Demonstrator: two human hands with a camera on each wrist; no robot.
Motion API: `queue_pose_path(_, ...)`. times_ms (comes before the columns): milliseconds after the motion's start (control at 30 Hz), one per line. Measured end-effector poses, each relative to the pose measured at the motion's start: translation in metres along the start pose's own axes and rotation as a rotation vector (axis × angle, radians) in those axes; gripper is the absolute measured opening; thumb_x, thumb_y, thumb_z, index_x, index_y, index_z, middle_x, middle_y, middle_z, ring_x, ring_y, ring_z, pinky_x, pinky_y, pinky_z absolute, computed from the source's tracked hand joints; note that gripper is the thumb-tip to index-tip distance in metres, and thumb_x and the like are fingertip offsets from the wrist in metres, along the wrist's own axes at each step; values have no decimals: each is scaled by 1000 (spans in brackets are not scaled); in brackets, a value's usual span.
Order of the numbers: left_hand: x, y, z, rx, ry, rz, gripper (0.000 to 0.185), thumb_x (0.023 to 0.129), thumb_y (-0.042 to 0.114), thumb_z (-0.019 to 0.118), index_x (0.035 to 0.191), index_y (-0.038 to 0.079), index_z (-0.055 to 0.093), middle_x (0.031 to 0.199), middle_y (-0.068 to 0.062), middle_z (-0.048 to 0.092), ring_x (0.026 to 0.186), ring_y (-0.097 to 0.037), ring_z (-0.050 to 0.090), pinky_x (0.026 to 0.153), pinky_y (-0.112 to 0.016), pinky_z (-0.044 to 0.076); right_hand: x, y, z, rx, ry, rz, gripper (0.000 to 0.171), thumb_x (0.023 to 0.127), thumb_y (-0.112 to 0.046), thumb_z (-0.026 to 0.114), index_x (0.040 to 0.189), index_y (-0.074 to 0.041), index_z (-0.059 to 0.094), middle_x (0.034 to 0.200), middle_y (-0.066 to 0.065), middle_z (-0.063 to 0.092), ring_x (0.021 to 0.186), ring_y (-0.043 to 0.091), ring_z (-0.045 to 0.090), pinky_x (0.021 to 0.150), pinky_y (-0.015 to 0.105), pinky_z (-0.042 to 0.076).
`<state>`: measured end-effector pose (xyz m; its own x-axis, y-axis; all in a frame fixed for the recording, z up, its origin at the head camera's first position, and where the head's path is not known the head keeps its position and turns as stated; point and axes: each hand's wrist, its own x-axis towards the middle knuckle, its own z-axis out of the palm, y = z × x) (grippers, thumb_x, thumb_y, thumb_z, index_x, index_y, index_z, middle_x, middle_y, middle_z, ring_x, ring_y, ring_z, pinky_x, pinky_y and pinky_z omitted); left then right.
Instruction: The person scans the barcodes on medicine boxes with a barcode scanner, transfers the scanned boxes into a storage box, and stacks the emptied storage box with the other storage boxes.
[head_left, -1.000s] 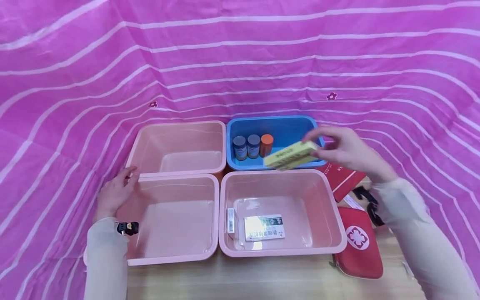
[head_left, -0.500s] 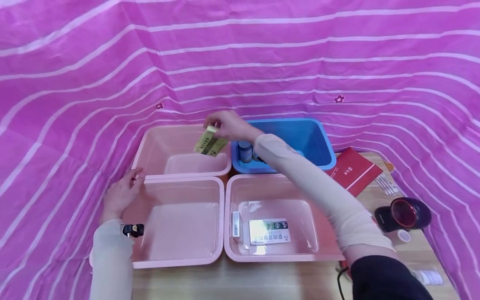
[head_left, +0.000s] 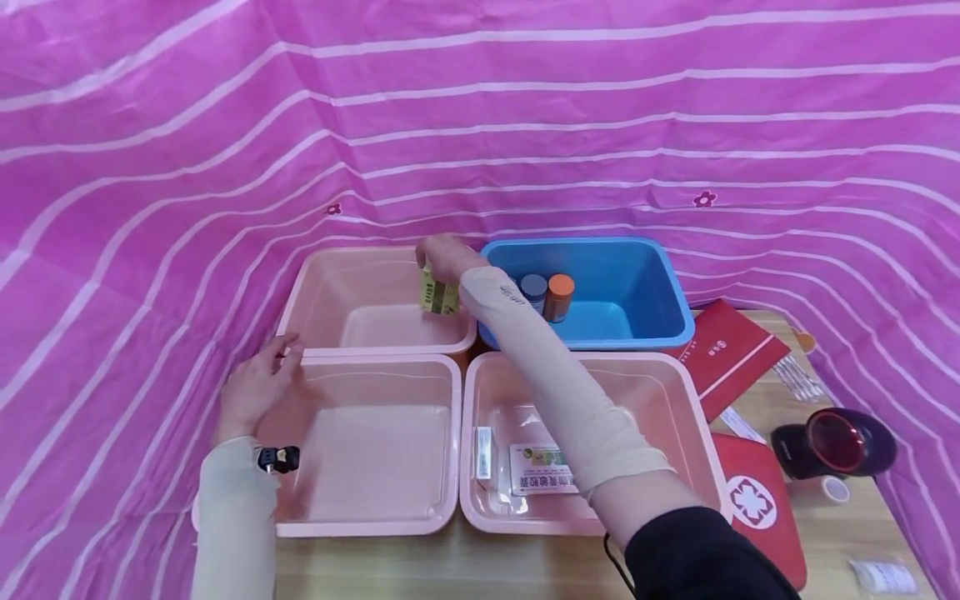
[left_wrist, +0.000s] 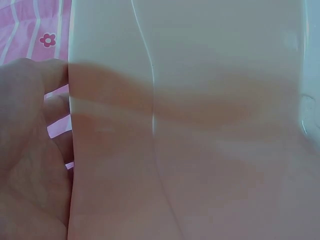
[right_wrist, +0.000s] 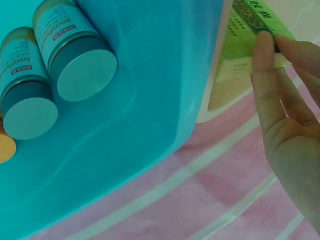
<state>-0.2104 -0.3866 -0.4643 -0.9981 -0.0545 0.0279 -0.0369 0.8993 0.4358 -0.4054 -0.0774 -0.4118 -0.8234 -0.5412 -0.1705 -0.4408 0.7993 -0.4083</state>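
My right hand [head_left: 444, 254] reaches across to the back-left pink bin [head_left: 330, 275] and pinches a yellow-green medicine box [head_left: 438, 297], held on end inside the bin near its right wall. In the right wrist view the fingers [right_wrist: 280, 95] press on the box [right_wrist: 250, 30] just past the blue bin [right_wrist: 150, 100]. My left hand [head_left: 258, 385] holds the far-left rim of the front-left pink bin [head_left: 442, 450]. In the left wrist view the hand [left_wrist: 30, 150] shows with its fingers as shadows through the translucent bin wall [left_wrist: 210, 125].
The blue bin [head_left: 660, 283] holds blue-capped bottles [head_left: 534, 287] and an orange-capped one [head_left: 559, 293]. The front-right pink bin [head_left: 675, 392] has two medicine boxes [head_left: 536, 468]. At the right lie a red booklet [head_left: 731, 354], a red first-aid pouch [head_left: 757, 500], a dark purple device [head_left: 836, 442] and a tape roll [head_left: 834, 489].
My right hand carried the yellow-green box from in front of the blue bin leftward and lowered it into the back-left pink bin, turning it on end. The left hand stayed put.
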Motion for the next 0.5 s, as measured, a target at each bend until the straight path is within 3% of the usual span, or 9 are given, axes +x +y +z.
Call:
queue_pose_path(267,-5,0,6,3,-2,0,55,109,46,39,149,10,50,122,-29,66,108,-52,63,86,-67,46,3,4,14,-59,-74,44,34,97,3,57,126,-9,69,126,8,65,114,22,59,99,35,51)
queue_pose_path(500,-3,2,1,9,35,23,52,109,44,41,146,11,54,117,-27,69,105,-51,65,83,-65,46,-3,-3,2,-52,-106,4,42,97,0,58,136,-12,66,143,7,61,132,22,54,110,37,47)
